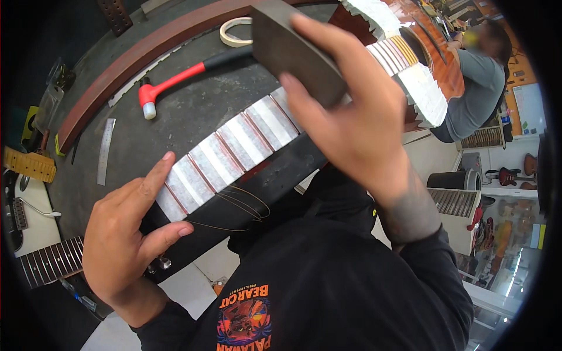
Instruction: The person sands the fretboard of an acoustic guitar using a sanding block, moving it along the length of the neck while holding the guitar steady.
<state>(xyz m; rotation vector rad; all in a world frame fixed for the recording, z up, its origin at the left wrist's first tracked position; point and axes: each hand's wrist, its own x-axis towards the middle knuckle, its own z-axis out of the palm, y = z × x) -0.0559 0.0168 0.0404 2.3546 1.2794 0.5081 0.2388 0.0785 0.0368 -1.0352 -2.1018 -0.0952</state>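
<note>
A guitar neck (231, 143) lies slantwise before me, its fretboard covered with pale masking tape except for narrow strips at the frets. My left hand (126, 228) grips its left end, index finger along the far edge and thumb at the near edge. My right hand (366, 114) holds a dark rectangular block (295, 52), tilted above the fretboard; the fingers look slightly blurred. The block and hand hide part of the neck. At the upper right, the guitar's glossy brown body (451, 76) has white paper (424, 99) taped around it. Thin loose strings (249, 205) curl beside the neck.
A red-and-black mallet (175, 88), a tape roll (228, 32) and a steel ruler (106, 152) lie on the dark bench. A curved brown rim (146, 55) runs behind them. Another fretted neck (50, 260) is at lower left. Another person (477, 88) works at far right.
</note>
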